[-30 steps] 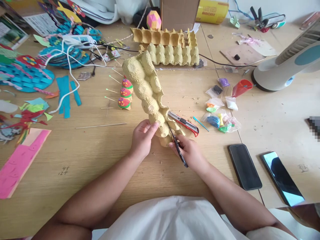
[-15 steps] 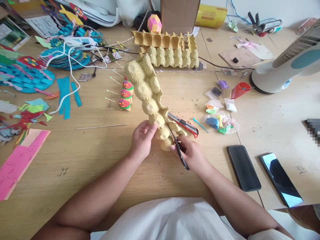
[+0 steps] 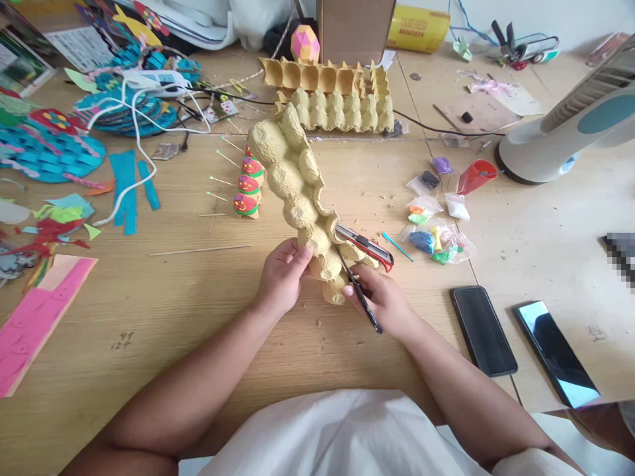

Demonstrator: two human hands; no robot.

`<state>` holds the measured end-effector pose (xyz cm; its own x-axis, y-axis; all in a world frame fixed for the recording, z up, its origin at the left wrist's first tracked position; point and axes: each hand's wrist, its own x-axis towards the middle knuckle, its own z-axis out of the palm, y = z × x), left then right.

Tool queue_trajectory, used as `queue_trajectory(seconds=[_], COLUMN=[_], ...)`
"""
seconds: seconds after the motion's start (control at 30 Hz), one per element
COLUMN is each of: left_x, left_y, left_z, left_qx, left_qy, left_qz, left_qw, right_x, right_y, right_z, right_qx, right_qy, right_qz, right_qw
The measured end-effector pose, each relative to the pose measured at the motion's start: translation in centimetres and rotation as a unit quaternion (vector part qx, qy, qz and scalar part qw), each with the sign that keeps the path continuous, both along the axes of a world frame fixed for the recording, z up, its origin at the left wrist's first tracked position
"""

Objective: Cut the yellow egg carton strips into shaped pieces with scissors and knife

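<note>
A yellowish pulp egg carton piece [image 3: 301, 213] with rounded cups is held up, tilted, over the table. My left hand [image 3: 282, 274] pinches its lower left side between thumb and fingers. In my right hand [image 3: 384, 297] is a pair of black-handled scissors [image 3: 366, 305], its blades at the carton between the rows of cups near the lower end. A red box cutter [image 3: 370, 246] lies just beyond my right hand, partly hidden by the carton. Three or so red-and-green painted cups with faces [image 3: 248, 186] and pin-like sticks stand to the left of the carton.
More egg carton pieces [image 3: 347, 111] lie at the back. Bags of coloured clay [image 3: 436, 243], a red cup [image 3: 479, 176] and two phones [image 3: 483, 330] are on the right, near a fan [image 3: 560, 125]. Blue paper strips [image 3: 124, 192] and a white cable [image 3: 140, 145] lie left.
The scissor handles have swung closer together and shifted slightly right with my right hand. The carton's lower end has moved a little right; my left hand keeps its hold.
</note>
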<state>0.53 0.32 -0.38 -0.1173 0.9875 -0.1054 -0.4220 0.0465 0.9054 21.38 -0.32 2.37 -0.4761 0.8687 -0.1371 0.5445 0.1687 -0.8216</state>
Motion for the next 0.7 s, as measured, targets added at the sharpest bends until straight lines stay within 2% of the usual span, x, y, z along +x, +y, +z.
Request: queue_trajectory(seconds=[0.3, 0.57, 0.7], left_x=[0.3, 0.3, 0.3], left_y=[0.3, 0.2, 0.3], left_z=[0.8, 0.6, 0.5], left_qx=[-0.022, -0.005, -0.007], left_qy=[-0.031, -0.023, -0.015], left_qz=[0.003, 0.010, 0.015], left_qw=[0.999, 1.000, 1.000], right_x=[0.0, -0.5, -0.9], right_y=[-0.4, -1.2, -1.3], right_z=[-2.1, -1.7, -1.9], right_qx=[-0.033, -0.003, -0.009], right_qy=[0.096, 0.016, 0.027], right_qz=[-0.005, -0.053, -0.070], right_qw=[0.995, 0.998, 0.997])
